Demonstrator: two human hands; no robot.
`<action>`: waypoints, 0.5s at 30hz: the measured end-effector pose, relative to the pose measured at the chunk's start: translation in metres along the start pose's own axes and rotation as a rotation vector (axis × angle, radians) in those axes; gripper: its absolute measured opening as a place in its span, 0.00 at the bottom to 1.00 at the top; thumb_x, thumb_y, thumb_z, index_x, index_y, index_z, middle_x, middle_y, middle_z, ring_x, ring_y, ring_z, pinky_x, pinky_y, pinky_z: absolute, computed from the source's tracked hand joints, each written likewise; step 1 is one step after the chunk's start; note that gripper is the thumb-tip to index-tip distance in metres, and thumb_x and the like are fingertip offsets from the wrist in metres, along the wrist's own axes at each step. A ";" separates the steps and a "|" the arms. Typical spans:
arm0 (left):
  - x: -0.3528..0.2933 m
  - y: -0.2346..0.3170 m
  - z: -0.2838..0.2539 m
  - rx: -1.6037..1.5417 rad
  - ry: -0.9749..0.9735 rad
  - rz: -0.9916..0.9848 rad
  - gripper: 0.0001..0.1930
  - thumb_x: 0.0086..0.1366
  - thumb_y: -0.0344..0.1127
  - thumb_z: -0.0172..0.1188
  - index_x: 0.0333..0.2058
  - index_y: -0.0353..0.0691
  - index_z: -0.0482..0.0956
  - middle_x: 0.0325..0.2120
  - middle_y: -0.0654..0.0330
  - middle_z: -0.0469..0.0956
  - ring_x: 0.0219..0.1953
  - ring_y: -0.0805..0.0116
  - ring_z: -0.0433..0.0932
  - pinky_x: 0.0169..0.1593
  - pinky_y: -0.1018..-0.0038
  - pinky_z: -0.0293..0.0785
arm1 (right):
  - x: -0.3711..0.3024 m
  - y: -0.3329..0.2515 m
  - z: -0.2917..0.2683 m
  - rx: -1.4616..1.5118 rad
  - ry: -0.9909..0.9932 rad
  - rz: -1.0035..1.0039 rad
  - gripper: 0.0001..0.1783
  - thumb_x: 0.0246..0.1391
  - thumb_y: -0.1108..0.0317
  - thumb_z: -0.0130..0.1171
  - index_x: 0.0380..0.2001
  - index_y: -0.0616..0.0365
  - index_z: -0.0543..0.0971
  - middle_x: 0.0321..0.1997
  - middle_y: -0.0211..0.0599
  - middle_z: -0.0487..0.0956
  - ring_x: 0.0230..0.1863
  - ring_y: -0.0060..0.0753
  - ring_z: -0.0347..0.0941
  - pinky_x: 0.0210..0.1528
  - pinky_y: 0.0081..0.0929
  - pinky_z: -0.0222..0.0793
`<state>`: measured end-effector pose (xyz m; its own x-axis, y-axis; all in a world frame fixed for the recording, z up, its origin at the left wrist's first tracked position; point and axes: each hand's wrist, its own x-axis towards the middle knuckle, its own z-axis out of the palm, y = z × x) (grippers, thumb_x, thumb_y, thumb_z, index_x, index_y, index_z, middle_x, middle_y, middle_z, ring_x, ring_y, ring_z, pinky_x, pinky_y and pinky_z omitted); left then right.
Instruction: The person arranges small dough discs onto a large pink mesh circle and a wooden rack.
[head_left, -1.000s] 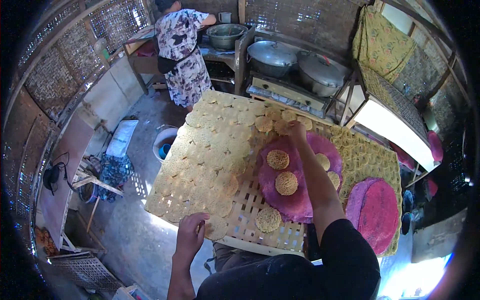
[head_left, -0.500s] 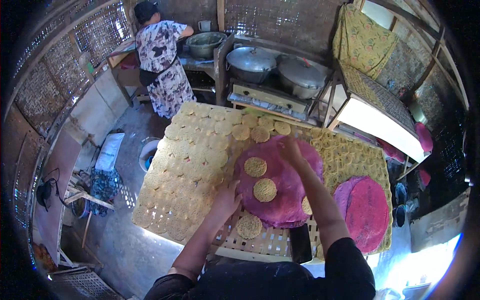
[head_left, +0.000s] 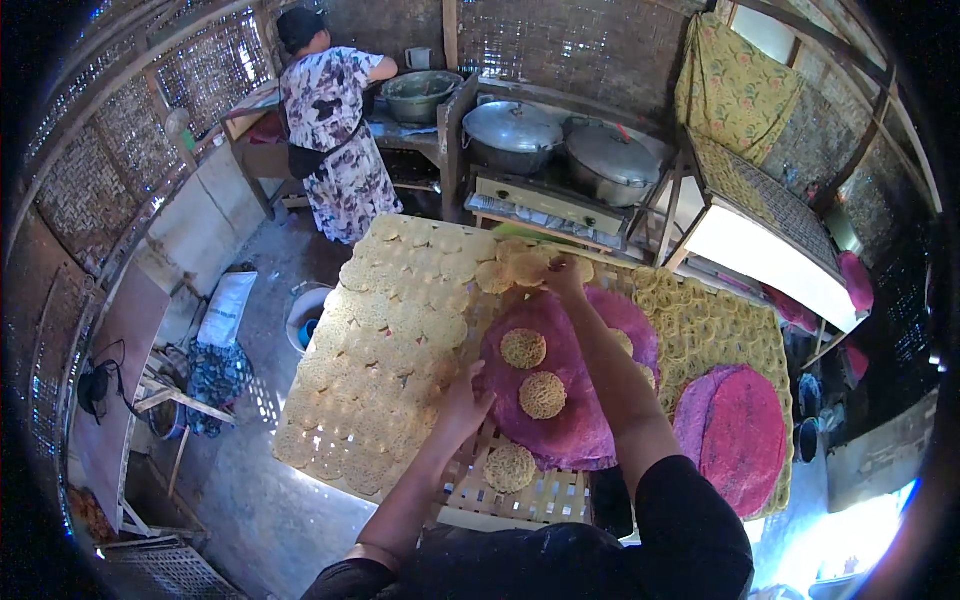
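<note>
A round pink sheet [head_left: 575, 420] lies on the slatted bamboo tray, with lacy yellow noodle crackers on it, among them one cracker [head_left: 543, 395] near its middle. My right hand [head_left: 565, 275] reaches past its far edge, fingers closed on a thin round cracker [head_left: 527, 268] beside other laid crackers. My left hand [head_left: 463, 408] rests at the sheet's left edge, fingers partly apart, with nothing visible in them. Nearer me, a single cracker [head_left: 509, 468] sits on the bare slats.
Rows of crackers [head_left: 370, 340] cover the tray's left side; darker ones [head_left: 715, 320] cover its right. A stack of pink sheets [head_left: 740, 430] lies at right, a dark flat object [head_left: 611, 503] at the near edge. Beyond are lidded pots [head_left: 512, 128] on a stove and another person [head_left: 335, 130].
My right hand has moved from the pink sheet's far part to the row of crackers beyond it and now has a cracker in its fingers. My left hand stays by the sheet's left edge.
</note>
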<state>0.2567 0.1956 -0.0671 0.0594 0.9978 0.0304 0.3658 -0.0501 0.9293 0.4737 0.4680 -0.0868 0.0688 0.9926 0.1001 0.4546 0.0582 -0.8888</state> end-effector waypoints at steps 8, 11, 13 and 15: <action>0.013 -0.026 -0.004 -0.066 0.072 -0.013 0.29 0.56 0.29 0.61 0.55 0.34 0.58 0.49 0.46 0.69 0.49 0.56 0.73 0.51 0.68 0.71 | -0.166 -0.093 -0.041 -0.483 -0.460 -0.444 0.16 0.52 0.61 0.57 0.37 0.64 0.74 0.38 0.51 0.77 0.39 0.48 0.75 0.44 0.40 0.72; 0.021 -0.009 0.000 0.109 0.115 -0.031 0.31 0.56 0.31 0.62 0.56 0.33 0.57 0.50 0.45 0.69 0.50 0.56 0.72 0.54 0.67 0.68 | -0.224 -0.069 -0.060 -0.721 -0.332 -0.593 0.19 0.50 0.61 0.59 0.42 0.63 0.72 0.36 0.50 0.77 0.40 0.50 0.74 0.45 0.42 0.71; 0.025 0.007 0.010 -0.142 0.120 -0.087 0.33 0.57 0.35 0.62 0.57 0.34 0.55 0.50 0.45 0.69 0.53 0.56 0.70 0.54 0.67 0.66 | -0.242 -0.052 -0.066 -0.715 -0.156 -0.667 0.20 0.49 0.62 0.60 0.42 0.63 0.72 0.34 0.49 0.77 0.39 0.50 0.74 0.44 0.42 0.71; 0.025 0.011 0.019 -0.218 0.217 -0.101 0.34 0.58 0.37 0.62 0.58 0.34 0.54 0.51 0.46 0.70 0.53 0.57 0.70 0.53 0.67 0.66 | -0.248 -0.042 -0.069 -0.590 -0.181 -0.537 0.19 0.49 0.63 0.62 0.40 0.63 0.72 0.31 0.48 0.77 0.38 0.45 0.75 0.43 0.39 0.71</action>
<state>0.2797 0.2190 -0.0629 -0.1753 0.9845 -0.0102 0.1503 0.0370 0.9879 0.4987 0.2118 -0.0437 -0.4129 0.8502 0.3265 0.7810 0.5150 -0.3533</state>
